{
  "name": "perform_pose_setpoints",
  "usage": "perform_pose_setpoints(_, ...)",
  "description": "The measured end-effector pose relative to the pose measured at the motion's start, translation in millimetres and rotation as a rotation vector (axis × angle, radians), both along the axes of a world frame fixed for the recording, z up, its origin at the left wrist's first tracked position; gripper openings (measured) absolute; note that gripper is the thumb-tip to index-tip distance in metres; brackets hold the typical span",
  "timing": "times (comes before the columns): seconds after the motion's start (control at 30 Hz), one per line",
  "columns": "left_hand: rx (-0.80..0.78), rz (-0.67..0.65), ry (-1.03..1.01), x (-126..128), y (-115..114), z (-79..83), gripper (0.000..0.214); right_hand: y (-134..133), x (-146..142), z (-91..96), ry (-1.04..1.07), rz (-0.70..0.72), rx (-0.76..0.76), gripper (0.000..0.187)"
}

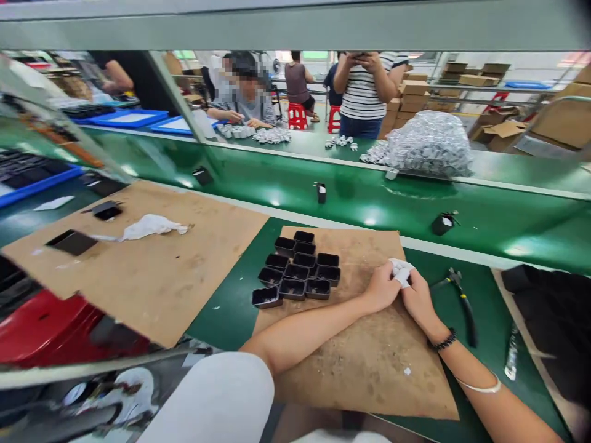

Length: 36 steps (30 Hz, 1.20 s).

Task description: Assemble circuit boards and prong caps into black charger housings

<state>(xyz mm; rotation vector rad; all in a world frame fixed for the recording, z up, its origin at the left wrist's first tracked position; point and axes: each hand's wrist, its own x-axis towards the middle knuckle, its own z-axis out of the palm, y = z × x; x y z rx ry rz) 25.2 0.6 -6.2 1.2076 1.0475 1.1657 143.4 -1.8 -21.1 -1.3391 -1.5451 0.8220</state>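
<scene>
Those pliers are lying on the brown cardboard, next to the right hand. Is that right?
Not quite: the pliers are on the green tabletop, not the brown cardboard. The head view shows them there, next to the right hand.

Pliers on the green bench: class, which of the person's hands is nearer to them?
Right. The right hand is left of the pliers, not touching; the left hand is farther left.

Two hands (385, 287), one white bundle (402, 271), one pair of pliers (457, 282) — I count roughly twelve clustered black boxes (292, 288), three more on the green belt (263, 175) — two red stools (298, 115) past it
</scene>
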Motion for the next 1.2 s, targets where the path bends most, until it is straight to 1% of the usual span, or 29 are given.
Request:
perform_pose_setpoints(0.1, 0.005, -0.004, -0.018, -3, -3, 1.0, 0.016, -3, -5, 2.2, 0.0, 0.009, -0.008, 0.032)
perform_pose_setpoints(0.23, 0.013, -0.029, -0.027, -9, -3, 0.3, 0.017, -5, -9, 4.8, 0.008, 0.017, -0.024, 0.026)
perform_pose_setpoints(0.4, -0.005, -0.018, 0.017, -15, -2, -1.7, 0.022, -11, -16, 10.7, 0.042, 0.036, -0.041, 0.018)
perform_pose_setpoints(0.5, -0.021, -0.019, 0.028, -17, -2, 0.1, 0.027, -13, -20, 14.5, 0.068, 0.052, -0.054, 0.012)
perform_pose_setpoints(0.6, -0.046, -0.03, 0.024, -17, -3, 4.0, 0.032, -15, -22, 18.3, 0.091, 0.069, -0.078, 0.01)
perform_pose_setpoints(0.7, -0.064, -0.041, 0.013, -16, -4, 7.6, 0.036, -16, -23, 21.9, 0.103, 0.091, -0.101, 0.009)
perform_pose_setpoints(0.83, -0.067, -0.052, 0.004, -16, -4, 9.8, 0.042, -17, -23, 25.2, 0.084, 0.095, -0.091, 0.008)
perform_pose_setpoints(1.03, -0.062, -0.068, 0.016, -18, -6, 10.0, 0.049, -16, -22, 24.8, 0.063, 0.129, -0.078, 0.013)
perform_pose_setpoints(1.1, -0.059, -0.058, 0.023, -19, -7, 10.0, 0.049, -15, -21, 23.6, 0.063, 0.136, -0.073, 0.016)
perform_pose_setpoints(1.2, -0.045, -0.028, 0.033, -18, -7, 9.7, 0.042, -13, -20, 21.6, 0.063, 0.131, -0.061, 0.02)
